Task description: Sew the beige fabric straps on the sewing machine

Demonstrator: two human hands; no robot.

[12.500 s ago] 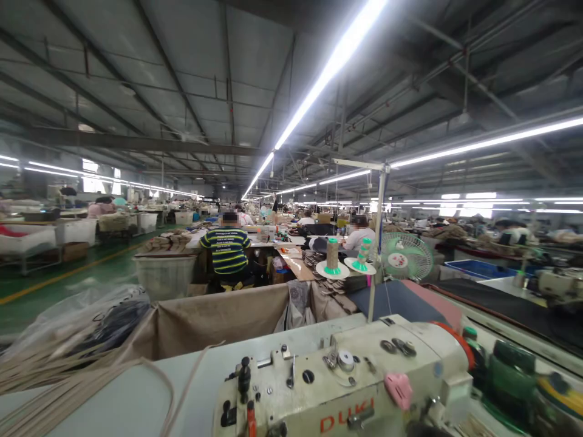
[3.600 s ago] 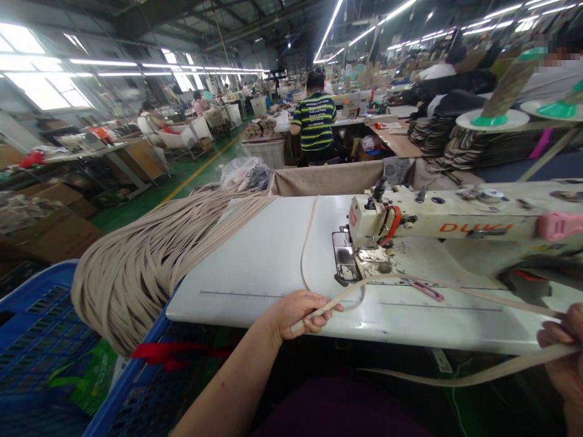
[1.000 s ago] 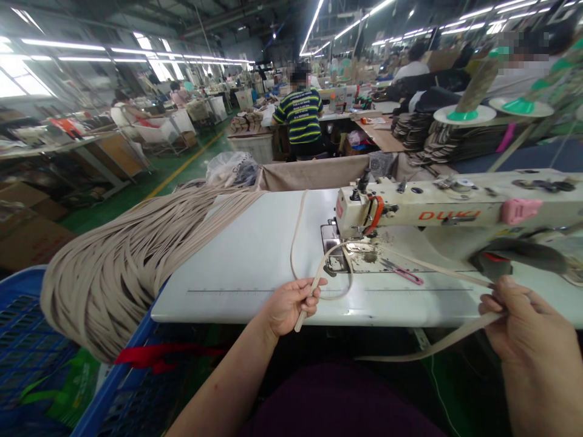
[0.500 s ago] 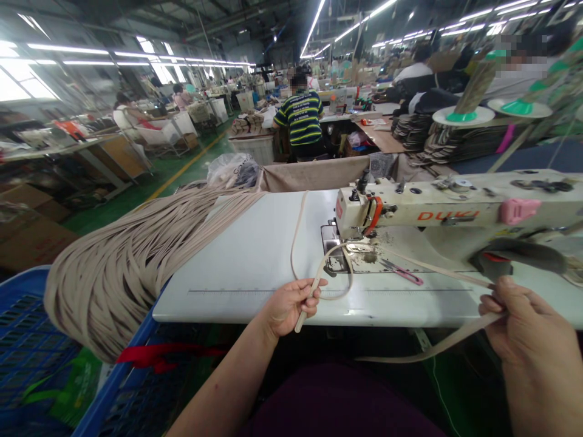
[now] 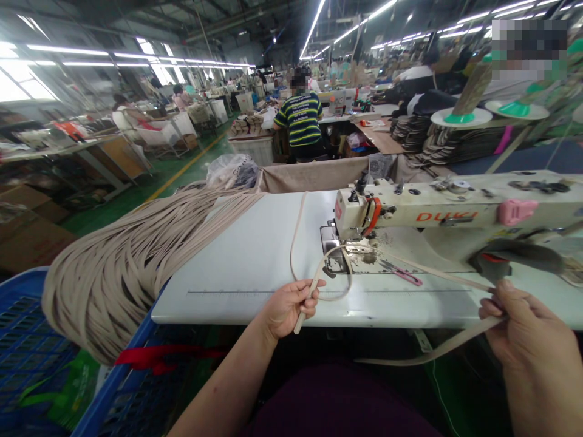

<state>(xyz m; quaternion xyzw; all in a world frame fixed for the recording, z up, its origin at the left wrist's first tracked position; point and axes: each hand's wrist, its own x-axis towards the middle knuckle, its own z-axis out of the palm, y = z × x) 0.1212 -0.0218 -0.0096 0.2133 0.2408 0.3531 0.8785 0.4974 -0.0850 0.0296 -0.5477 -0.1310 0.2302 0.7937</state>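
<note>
A beige fabric strap (image 5: 449, 276) runs between my hands, looping across the white table near the needle area of a sewing machine (image 5: 410, 203). My left hand (image 5: 294, 306) pinches a strap end at the table's front edge, the tip poking out below the fingers. At the right, my right hand (image 5: 523, 321) is closed round another stretch of the strap, and a length of it hangs down in front of the table. Pink-handled thread snips (image 5: 403, 273) lie on the table between the hands, right of the needle plate.
A thick bundle of beige straps (image 5: 118, 261) drapes from the table's left side over a blue plastic basket (image 5: 27, 309). Red cloth (image 5: 155, 358) hangs on the basket. Thread cones (image 5: 471, 91) stand behind the machine. A person in a striped shirt (image 5: 298, 121) sits ahead.
Almost nothing differs. Both hands keep their grip on the strap in nearly the same places, and the view has shifted very slightly.
</note>
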